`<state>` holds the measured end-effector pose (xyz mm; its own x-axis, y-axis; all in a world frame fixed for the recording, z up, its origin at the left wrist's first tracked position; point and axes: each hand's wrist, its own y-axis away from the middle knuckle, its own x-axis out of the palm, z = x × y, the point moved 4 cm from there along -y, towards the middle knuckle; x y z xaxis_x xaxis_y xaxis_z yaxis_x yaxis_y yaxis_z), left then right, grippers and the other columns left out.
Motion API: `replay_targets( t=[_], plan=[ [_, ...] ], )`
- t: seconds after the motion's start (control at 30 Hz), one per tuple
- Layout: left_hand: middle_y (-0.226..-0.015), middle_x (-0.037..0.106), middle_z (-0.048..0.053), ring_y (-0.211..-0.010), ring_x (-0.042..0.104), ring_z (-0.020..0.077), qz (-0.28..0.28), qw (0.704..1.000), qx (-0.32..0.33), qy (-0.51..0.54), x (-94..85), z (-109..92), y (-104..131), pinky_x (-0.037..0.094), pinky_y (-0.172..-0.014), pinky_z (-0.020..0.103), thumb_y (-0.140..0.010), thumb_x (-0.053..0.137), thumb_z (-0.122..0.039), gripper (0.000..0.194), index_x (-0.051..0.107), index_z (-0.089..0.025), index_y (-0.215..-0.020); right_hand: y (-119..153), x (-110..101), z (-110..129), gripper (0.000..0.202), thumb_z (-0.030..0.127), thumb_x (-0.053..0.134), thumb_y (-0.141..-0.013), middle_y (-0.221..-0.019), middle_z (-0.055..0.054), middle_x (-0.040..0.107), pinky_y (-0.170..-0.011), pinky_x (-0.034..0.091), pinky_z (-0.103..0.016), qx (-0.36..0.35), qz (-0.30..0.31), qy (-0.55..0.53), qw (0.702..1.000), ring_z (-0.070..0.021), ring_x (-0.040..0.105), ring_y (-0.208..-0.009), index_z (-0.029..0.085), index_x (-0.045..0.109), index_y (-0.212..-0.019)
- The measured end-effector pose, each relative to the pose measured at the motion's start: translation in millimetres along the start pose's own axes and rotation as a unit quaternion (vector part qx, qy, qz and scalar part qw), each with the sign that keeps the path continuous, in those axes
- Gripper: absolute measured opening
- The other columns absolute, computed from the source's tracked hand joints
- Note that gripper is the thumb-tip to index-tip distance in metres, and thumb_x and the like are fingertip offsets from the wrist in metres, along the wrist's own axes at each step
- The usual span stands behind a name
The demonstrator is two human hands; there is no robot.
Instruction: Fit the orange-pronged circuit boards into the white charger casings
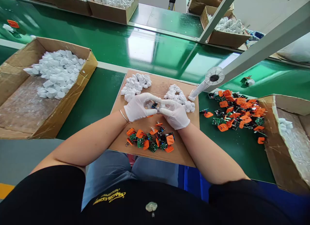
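1. The green worktop (101, 96) is the biggest thing, and a flat brown board (155, 147) lies on it in front of the person.
2. A big cardboard box (26, 108) sits to the left of the board, with white shells heaped in its far end.
3. Another box (285, 144) sits to the right of the board.
4. A big pile of orange and green parts (238, 113) lies on the worktop, between the board and that box.
5. Two heaps of white shells (135, 84) lie on the far half of the board.
6. A smaller pile of orange and green parts (151, 141) lies on the near half of the board.
7. The left hand (138, 107) and right hand (175, 114), both in white gloves, meet over the middle of the board.
8. Together the hands pinch a small part (154, 105) between their fingertips.
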<state>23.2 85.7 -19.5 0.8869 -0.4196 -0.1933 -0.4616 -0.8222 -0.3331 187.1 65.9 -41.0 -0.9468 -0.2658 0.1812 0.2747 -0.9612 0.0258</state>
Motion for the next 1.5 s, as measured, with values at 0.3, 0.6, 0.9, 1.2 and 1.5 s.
replay_targets(
  t=[0.3,0.6,0.9,1.2,1.5],
  plan=[
    [-0.105,0.076,0.008,-0.077,0.064,0.0120,-0.007,1.000,-0.009,-0.007,-3.8,4.6,-0.1,0.053,-0.067,0.025,-0.070,0.076,-0.016,0.044,0.071,-0.014,-0.114,-1.2,-9.0,-7.4,0.033,0.033,0.092,-0.062,-0.076,0.000,0.070,-0.072,0.057,-0.035,-0.004,-0.038,-0.033,0.999,-0.0143,0.063,-0.069,0.020,0.076,-0.089],
    [-0.095,0.075,0.006,-0.069,0.063,0.0096,-0.007,0.999,-0.029,-0.039,-6.1,8.0,0.8,0.054,-0.064,0.024,-0.072,0.076,-0.015,0.045,0.070,-0.013,-0.117,-0.9,-9.4,-7.6,0.041,0.030,0.094,-0.059,-0.081,-0.002,0.074,-0.064,0.057,-0.033,0.004,-0.027,-0.080,0.996,-0.0147,0.066,-0.067,0.019,0.073,-0.092],
    [-0.099,0.077,0.006,-0.086,0.071,0.0148,0.011,0.989,0.005,-0.149,-4.6,-7.0,0.3,0.060,-0.082,0.028,-0.074,0.083,-0.023,0.034,0.073,-0.014,-0.105,-0.2,-8.1,-2.6,0.027,0.039,0.087,-0.069,-0.076,-0.002,0.074,-0.056,0.050,-0.028,0.011,-0.015,-0.005,1.000,-0.0137,0.063,-0.062,0.019,0.077,-0.084],
    [-0.102,0.078,0.003,-0.089,0.070,0.0157,0.027,0.983,0.029,-0.177,-4.3,-7.3,0.6,0.059,-0.084,0.030,-0.073,0.081,-0.013,0.033,0.074,-0.017,-0.104,0.4,-6.4,4.9,0.015,0.036,0.084,-0.072,-0.067,0.000,0.071,-0.059,0.048,-0.030,-0.001,0.004,0.013,1.000,-0.0138,0.058,-0.061,0.022,0.080,-0.073],
    [-0.098,0.077,0.004,-0.092,0.071,0.0223,0.011,0.981,0.083,-0.173,-6.3,-14.3,1.9,0.058,-0.087,0.040,-0.073,0.085,-0.023,0.026,0.074,-0.022,-0.097,5.1,1.6,6.5,0.021,0.034,0.089,-0.065,-0.076,-0.002,0.073,-0.070,0.055,-0.034,0.009,0.001,-0.034,0.999,-0.0154,0.063,-0.068,0.020,0.076,-0.072]
  ],
)
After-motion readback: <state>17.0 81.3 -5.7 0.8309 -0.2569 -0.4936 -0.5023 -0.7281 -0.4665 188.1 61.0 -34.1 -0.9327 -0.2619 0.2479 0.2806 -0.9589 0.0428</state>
